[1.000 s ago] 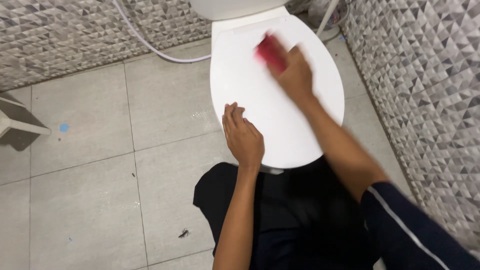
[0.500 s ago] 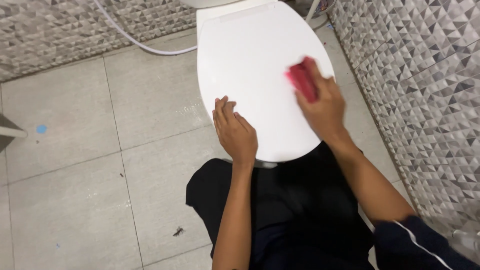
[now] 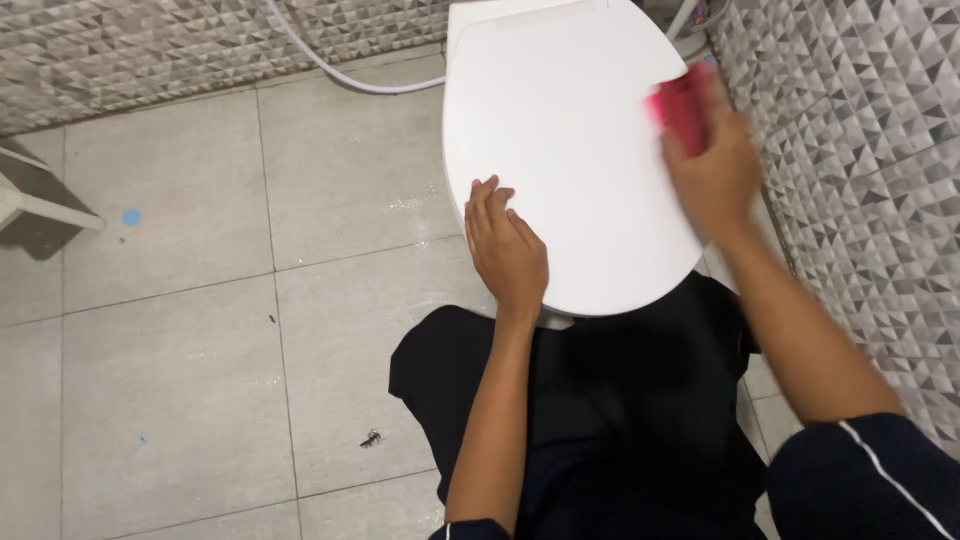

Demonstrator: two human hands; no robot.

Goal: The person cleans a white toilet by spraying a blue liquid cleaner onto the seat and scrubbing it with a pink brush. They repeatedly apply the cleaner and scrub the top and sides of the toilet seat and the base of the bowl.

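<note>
Head view, looking down at a closed white toilet lid (image 3: 570, 150) in a tiled bathroom.

Right hand (image 3: 715, 165): at the lid's right edge, close to the patterned wall. Grip closed over a red sponge or cloth (image 3: 680, 105), fingers wrapped across its top; the red piece is pressed against the lid surface. Hand and pad are motion-blurred, so the exact kind of pad cannot be told. Dark sleeve with a thin white stripe (image 3: 870, 470) covers the upper arm.

Left hand (image 3: 508, 250): lying flat, palm down, on the near-left rim of the lid. Fingers together and extended, pointing away from the person; grip slack, holding nothing. Forearm bare.

Surroundings: grey floor tiles (image 3: 200, 350) to the left, with a small dark speck of debris (image 3: 371, 438) near the person's knee and a small blue spot (image 3: 131, 216) farther left. White hose (image 3: 340, 72) curves along the floor from the back wall toward the toilet's base. Walls on the back and right carry a grey triangle-patterned mosaic (image 3: 860, 200). Corner of a white object (image 3: 35, 200) at the left edge. The person's dark trousers (image 3: 600, 420) fill the lower middle, just below the lid's front edge.
</note>
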